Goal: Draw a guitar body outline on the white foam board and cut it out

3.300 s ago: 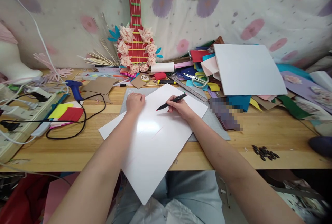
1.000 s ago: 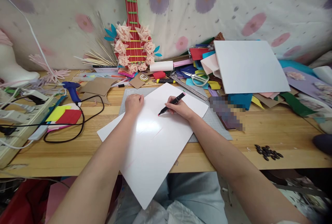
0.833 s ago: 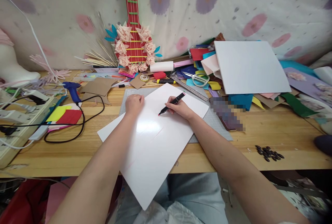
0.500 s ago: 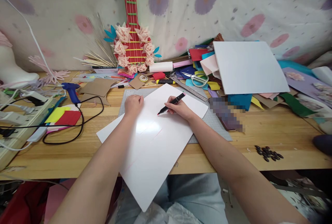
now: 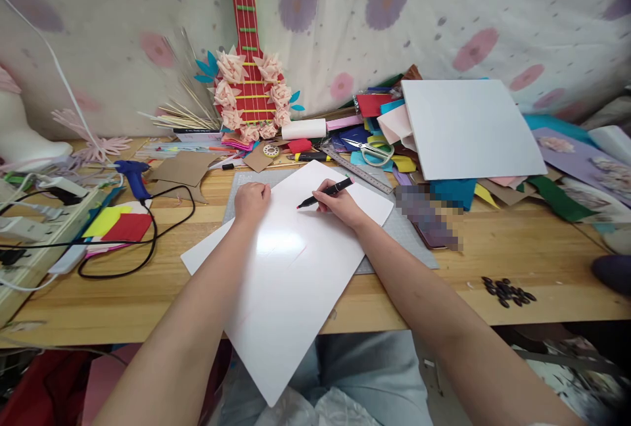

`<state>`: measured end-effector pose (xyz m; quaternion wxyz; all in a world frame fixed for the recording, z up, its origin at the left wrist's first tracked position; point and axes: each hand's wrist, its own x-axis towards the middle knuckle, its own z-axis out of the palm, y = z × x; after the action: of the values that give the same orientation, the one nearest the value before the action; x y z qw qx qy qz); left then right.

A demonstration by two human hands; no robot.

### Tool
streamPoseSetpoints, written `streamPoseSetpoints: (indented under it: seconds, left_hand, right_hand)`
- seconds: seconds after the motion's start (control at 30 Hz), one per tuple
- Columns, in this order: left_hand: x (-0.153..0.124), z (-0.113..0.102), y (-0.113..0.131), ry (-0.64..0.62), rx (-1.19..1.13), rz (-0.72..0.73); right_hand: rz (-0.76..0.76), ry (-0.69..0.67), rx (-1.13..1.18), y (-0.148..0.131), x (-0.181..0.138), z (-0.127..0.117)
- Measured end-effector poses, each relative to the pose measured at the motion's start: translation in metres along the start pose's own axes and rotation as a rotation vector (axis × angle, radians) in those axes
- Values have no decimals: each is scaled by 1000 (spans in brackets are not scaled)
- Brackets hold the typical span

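A large white board point(image 5: 290, 307) lies turned cornerwise over the grey cutting mat point(image 5: 401, 248), its near corner hanging past the table edge. Faint pink strokes and a bright glare show on its surface. My left hand point(image 5: 251, 202) is closed over the board's upper left edge; its fingertips are hidden. In my right hand point(image 5: 334, 202) is a black marker point(image 5: 342, 186) with a pink tip, held slanted like a pen. The tip is at the board's surface; whether it touches, I cannot tell.
Behind stand a red paper guitar point(image 5: 251, 84) with pink flowers, scissors point(image 5: 372, 150) and a metal ruler point(image 5: 362, 173). A second white board point(image 5: 476, 130) rests on paper scraps. Left are a blue glue gun point(image 5: 133, 176) and power strip point(image 5: 54, 235); dark beads point(image 5: 507, 291) lie right.
The marker tip has moved slightly up and away from me, and the marker lies a little flatter. My left hand keeps its place on the board. The whole view has shifted slightly.
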<state>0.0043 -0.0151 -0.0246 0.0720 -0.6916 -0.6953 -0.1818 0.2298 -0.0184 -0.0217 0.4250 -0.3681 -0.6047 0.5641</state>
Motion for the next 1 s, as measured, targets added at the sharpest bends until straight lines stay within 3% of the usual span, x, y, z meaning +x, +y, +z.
streamPoseSetpoints:
  seconds: [0.23, 0.37, 0.67, 1.0]
  left_hand:
    - [0, -1, 0, 3, 4, 1]
    - [0, 0, 0, 3, 11, 3]
    - [0, 0, -1, -2, 4, 21]
    - [0, 0, -1, 18, -23, 18]
  right_hand:
    - [21, -150, -56, 0, -3, -2]
    - [22, -169, -65, 0, -2, -2]
    - [7, 146, 18, 2, 7, -2]
    - [60, -165, -49, -6, 11, -13]
